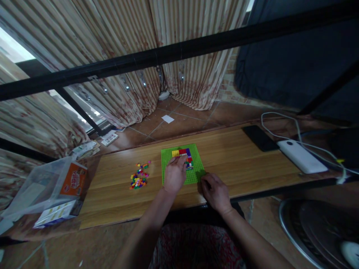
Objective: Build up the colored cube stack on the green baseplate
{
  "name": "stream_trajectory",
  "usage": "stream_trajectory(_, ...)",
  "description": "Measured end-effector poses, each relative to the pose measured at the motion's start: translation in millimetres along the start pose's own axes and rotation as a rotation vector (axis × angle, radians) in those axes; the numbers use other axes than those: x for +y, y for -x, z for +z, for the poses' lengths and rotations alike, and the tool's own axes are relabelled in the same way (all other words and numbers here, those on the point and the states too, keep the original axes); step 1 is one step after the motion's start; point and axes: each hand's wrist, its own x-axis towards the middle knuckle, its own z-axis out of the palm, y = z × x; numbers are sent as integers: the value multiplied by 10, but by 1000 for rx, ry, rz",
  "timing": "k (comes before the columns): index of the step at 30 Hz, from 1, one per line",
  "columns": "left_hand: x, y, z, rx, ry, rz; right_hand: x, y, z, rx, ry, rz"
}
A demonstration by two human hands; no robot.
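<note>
A green studded baseplate (166, 157) lies on the wooden table. Yellow, red, blue and other coloured toy bricks (183, 152) are built up on its middle. My left hand (175, 173) reaches over the plate, its fingers closed together at the left side of these bricks. Whether a small piece is between the fingertips is hidden. My right hand (216, 191) rests at the plate's lower right corner with curled fingers; anything inside them cannot be made out. Left of the plate lies a loose pile of small coloured bricks (138, 182), with several scattered above it.
On the table's right are a black phone (260, 137) and a white power bank (301, 156) with a white cable (297, 129). A clear plastic bin (42, 186) with an orange label stands beyond the left end. A black metal bar (196, 44) crosses behind the table.
</note>
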Motion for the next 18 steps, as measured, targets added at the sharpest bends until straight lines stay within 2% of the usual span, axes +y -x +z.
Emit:
stream_trajectory(8,5,41,17,26,-146,64,-5,1,-4,15,13,-16)
stream_trajectory(18,-68,40,30,53,-34,89,-9,5,-5,19,6,-4)
